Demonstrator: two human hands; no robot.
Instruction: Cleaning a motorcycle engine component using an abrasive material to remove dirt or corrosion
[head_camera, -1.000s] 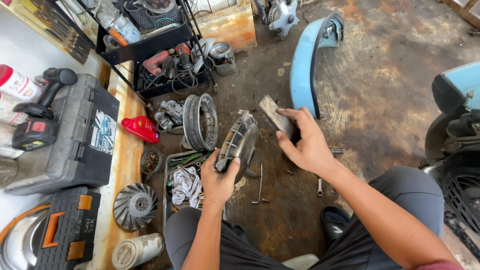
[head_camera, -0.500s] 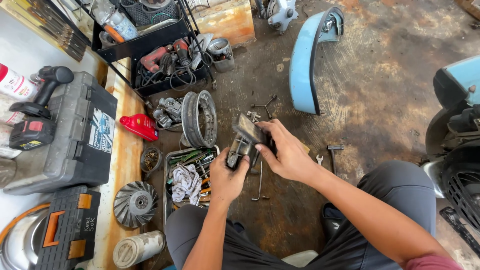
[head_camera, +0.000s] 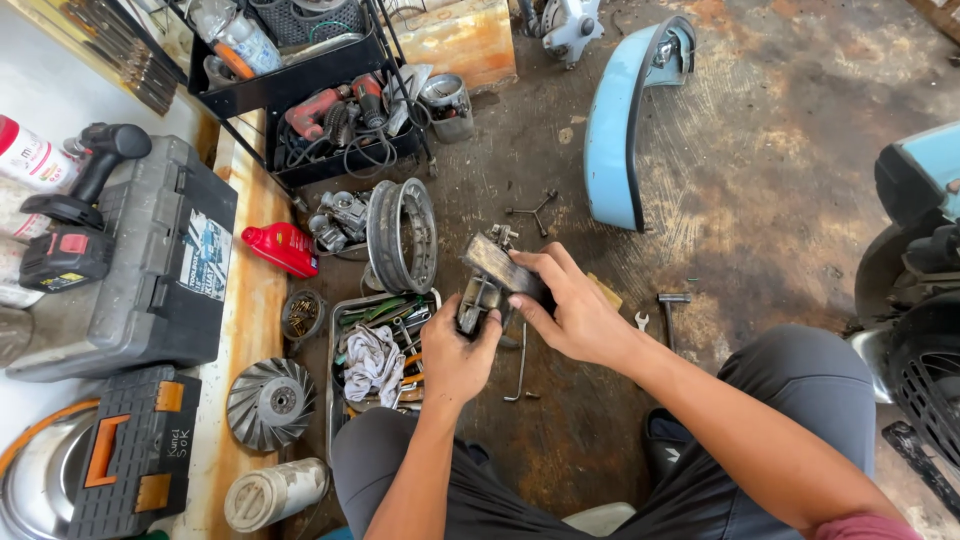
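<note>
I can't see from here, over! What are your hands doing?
Left hand and right hand both gripping the greasy metal part. Tool tray just below. Nothing blocking.

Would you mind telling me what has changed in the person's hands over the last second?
The metal part has been turned: a second ago its round face showed, now it is seen edge-on. The right hand, which held a flat grey piece beside it, has closed in over the part. The left hand still grips it from below. The rim, tool tray and blue fender lie as before.
</note>
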